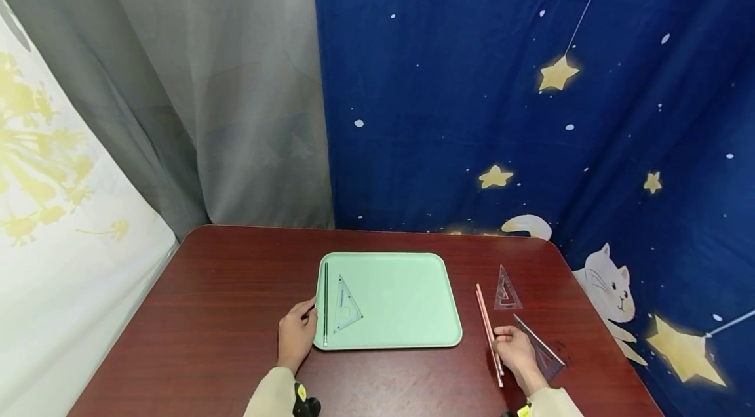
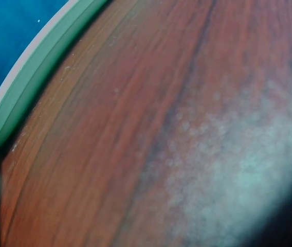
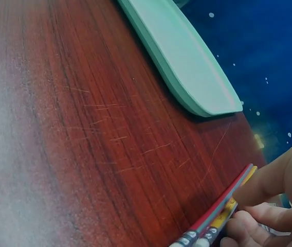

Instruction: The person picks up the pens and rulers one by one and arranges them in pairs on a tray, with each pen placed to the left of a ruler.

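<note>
In the head view a pale green tray lies on the table. A black pencil and a clear set square rest along its left side. My left hand grips the tray's left rim; a dark sliver shows between thumb and index finger. In the left wrist view only slivers of fingers show beside the tray rim. My right hand is at two striped pencils right of the tray. Its fingers pinch the yellow-striped pencil, alongside the red-striped pencil.
Right of the pencils lies a small clear set square. Another set square lies partly behind my right hand. The table is dark reddish wood, with grey and blue curtains behind it.
</note>
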Motion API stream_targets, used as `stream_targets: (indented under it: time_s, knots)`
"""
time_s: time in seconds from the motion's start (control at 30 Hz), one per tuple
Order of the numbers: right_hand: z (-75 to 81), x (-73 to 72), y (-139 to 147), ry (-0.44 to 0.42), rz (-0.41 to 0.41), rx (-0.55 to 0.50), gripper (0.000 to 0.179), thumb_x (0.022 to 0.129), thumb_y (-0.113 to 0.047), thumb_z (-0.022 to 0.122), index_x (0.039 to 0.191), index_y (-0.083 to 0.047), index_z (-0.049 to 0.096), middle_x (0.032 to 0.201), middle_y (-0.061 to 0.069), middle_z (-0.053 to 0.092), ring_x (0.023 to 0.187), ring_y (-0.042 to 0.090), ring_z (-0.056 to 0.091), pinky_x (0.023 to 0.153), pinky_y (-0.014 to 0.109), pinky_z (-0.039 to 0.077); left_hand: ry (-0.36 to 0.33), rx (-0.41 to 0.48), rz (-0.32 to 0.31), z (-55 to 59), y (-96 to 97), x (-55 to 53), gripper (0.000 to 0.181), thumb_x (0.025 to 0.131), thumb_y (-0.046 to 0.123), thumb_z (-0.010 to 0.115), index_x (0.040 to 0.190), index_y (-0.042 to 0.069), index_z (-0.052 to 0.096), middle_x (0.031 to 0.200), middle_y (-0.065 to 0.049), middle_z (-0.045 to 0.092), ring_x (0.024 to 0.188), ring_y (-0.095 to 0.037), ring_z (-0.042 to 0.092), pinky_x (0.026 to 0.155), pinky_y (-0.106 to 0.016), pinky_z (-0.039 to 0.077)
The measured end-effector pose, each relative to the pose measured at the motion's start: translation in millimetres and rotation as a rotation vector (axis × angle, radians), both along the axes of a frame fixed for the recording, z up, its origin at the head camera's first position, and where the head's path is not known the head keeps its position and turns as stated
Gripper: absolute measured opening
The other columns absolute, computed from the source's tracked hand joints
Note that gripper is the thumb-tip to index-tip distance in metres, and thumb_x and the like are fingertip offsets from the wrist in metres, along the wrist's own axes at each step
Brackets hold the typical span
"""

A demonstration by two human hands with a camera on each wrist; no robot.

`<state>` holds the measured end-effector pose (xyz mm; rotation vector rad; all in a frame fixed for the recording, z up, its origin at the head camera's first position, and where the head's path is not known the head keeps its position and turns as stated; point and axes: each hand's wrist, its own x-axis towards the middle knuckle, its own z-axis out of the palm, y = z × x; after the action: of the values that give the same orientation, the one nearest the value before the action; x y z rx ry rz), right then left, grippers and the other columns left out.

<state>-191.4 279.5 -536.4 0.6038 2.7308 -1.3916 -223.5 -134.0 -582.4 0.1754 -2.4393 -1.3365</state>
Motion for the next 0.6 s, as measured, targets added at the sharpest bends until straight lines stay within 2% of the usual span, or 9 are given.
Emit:
stream_targets:
  time_s: [0.3,0.6]
  knots:
    - [-2.9,0.1,-2.1,-0.004,-0.006,-0.001,0.036,0.071,0.003,0.059,0.105,0.015,0.057,0.082,0.016,0.059,0.061,0.013,0.052,0.053,0.026,0.045,0.001,0.006,-0.009,-1.0,-0.5,0.6,0.029,0.092,0.008,0.059,0.120,0.005,0.067,0.115,-0.014,0.067,0.089,-0.024,0.070,0.071,-0.032,0.055]
    - [1.9,-1.8,-7.1,0.010,0.027,0.158,0.033,0.067,0.000,0.061,0.098,0.011,0.061,0.078,0.013,0.063,0.064,0.016,0.055,0.057,0.027,0.042,0.009,0.008,-0.009,-0.8,-1.0,-0.7,0.029,0.092,0.008,0.059,0.119,0.005,0.068,0.114,-0.013,0.068,0.087,-0.023,0.069,0.070,-0.030,0.054]
